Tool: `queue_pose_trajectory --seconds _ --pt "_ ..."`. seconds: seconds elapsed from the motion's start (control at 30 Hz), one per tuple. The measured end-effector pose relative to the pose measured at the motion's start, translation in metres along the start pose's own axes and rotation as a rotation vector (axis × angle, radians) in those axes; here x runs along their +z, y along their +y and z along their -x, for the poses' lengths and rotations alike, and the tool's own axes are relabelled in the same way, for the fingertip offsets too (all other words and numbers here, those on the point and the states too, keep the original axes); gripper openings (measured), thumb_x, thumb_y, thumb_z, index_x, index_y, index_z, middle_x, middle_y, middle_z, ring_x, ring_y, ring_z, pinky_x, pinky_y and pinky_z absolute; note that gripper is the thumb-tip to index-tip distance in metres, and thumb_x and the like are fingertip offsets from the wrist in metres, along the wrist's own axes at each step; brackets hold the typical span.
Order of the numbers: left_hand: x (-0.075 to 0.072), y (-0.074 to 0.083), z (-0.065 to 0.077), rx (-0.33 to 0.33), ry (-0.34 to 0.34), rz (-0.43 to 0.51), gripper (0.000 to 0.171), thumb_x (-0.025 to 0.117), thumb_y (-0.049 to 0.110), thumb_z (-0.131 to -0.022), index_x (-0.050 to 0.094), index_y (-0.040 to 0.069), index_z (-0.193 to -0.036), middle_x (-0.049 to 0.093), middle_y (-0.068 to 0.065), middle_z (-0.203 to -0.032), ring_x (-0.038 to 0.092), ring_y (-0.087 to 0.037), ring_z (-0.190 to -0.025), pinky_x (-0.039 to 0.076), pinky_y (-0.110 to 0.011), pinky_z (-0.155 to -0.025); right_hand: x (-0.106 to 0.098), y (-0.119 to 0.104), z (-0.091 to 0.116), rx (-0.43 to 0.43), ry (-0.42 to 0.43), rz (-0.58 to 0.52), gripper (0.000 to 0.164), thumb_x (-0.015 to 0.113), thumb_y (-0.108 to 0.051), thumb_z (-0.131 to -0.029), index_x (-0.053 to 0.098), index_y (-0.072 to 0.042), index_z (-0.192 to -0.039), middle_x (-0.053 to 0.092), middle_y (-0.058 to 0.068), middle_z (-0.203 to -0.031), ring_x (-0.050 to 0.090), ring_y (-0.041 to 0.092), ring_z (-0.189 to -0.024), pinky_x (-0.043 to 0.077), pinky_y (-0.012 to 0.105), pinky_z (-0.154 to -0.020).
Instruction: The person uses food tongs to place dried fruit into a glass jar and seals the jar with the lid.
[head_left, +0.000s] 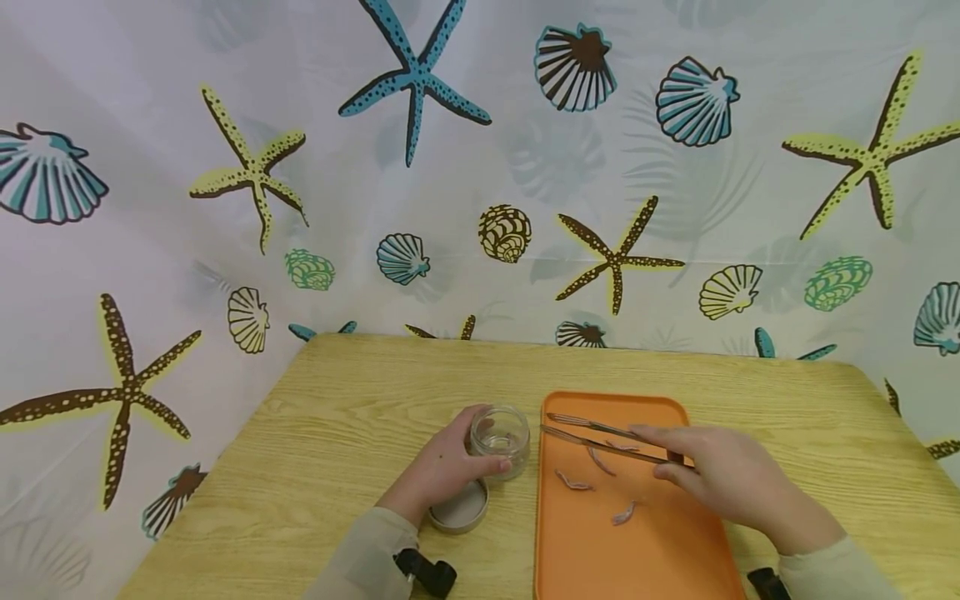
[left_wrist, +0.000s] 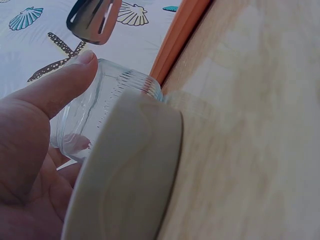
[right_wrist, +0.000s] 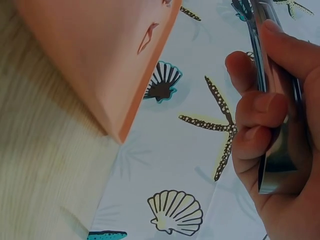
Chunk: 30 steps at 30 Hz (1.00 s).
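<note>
My left hand grips a small clear glass jar, thumb across its near side and fingers round the far side. The jar stands with its open mouth up, just left of an orange tray. A round lid lies by the left wrist; in the left wrist view the lid hides part of the jar. Metal tongs are held by my right hand over the tray's upper part. Their tips are apart, nothing visible between them, and point at the jar. Several thin pinkish strips lie on the tray.
A light wood-grain table carries the tray, jar and lid. Behind it and at both sides hangs a white curtain printed with starfish and shells. The tray's raised rim stands close to the jar.
</note>
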<state>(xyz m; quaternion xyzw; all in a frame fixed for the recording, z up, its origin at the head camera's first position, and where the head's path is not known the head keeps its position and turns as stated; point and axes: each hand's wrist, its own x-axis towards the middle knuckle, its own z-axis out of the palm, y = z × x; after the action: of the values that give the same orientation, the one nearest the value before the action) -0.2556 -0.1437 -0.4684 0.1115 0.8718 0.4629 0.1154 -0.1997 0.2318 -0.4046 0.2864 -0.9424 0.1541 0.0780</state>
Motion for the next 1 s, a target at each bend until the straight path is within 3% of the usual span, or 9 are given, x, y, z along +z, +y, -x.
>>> queue_pose_trajectory --seconds 0.2,0.43,0.6,0.7,0.9,1.0 --pt "-0.001 0.0 0.0 0.003 -0.002 -0.002 0.099 0.081 0.059 -0.079 0.033 0.026 -0.159 0.048 -0.002 -0.152 0.045 -0.031 -0.138 0.038 -0.057 -0.106 0.002 0.009 0.007 0.045 -0.007 0.022 0.053 0.079 -0.03 -0.089 0.063 -0.036 -0.14 0.058 -0.026 -0.081 0.047 -0.003 -0.063 0.042 0.025 -0.057" --pt "-0.001 -0.001 0.0 0.012 0.005 -0.017 0.099 0.081 0.06 -0.079 0.033 0.026 -0.159 0.048 -0.003 -0.152 0.046 -0.032 -0.137 0.039 -0.058 -0.104 0.002 0.02 0.015 0.119 -0.071 0.011 0.052 0.077 -0.032 -0.092 0.061 -0.038 -0.141 0.057 -0.024 -0.08 0.045 0.0 -0.061 0.039 0.027 -0.055" --pt "-0.001 -0.001 0.001 0.016 0.004 -0.013 0.098 0.081 0.06 -0.08 0.033 0.026 -0.159 0.048 -0.004 -0.152 0.046 -0.032 -0.136 0.04 -0.057 -0.104 0.002 0.028 0.02 0.144 -0.082 0.006 0.052 0.077 -0.031 -0.092 0.062 -0.037 -0.141 0.072 -0.009 -0.103 0.055 0.004 -0.072 0.042 0.03 -0.059" --pt "-0.001 -0.001 0.001 0.019 0.003 -0.01 0.098 0.081 0.059 -0.08 0.033 0.026 -0.159 0.048 -0.004 -0.152 0.047 -0.032 -0.136 0.04 -0.057 -0.103 0.003 0.033 0.023 0.151 -0.085 0.013 0.051 0.077 -0.031 -0.092 0.062 -0.036 -0.141 0.073 -0.002 -0.112 0.056 0.006 -0.074 0.043 0.031 -0.059" --pt "-0.001 -0.002 0.001 0.02 0.004 -0.009 0.096 0.081 0.057 -0.081 0.034 0.027 -0.158 0.047 -0.006 -0.152 0.048 -0.033 -0.135 0.041 -0.058 -0.102 0.004 0.038 0.028 0.158 -0.089 0.019 0.05 0.076 -0.03 -0.092 0.064 -0.034 -0.14 0.067 -0.017 -0.09 0.047 0.002 -0.064 0.039 0.028 -0.055" --pt "-0.001 -0.002 0.001 0.014 0.005 -0.01 0.097 0.081 0.058 -0.08 0.034 0.027 -0.158 0.047 -0.008 -0.152 0.048 -0.034 -0.135 0.041 -0.058 -0.102 0.004 0.041 0.029 0.164 -0.094 0.021 0.05 0.076 -0.03 -0.092 0.064 -0.033 -0.14 0.067 -0.016 -0.09 0.045 0.003 -0.063 0.038 0.028 -0.055"
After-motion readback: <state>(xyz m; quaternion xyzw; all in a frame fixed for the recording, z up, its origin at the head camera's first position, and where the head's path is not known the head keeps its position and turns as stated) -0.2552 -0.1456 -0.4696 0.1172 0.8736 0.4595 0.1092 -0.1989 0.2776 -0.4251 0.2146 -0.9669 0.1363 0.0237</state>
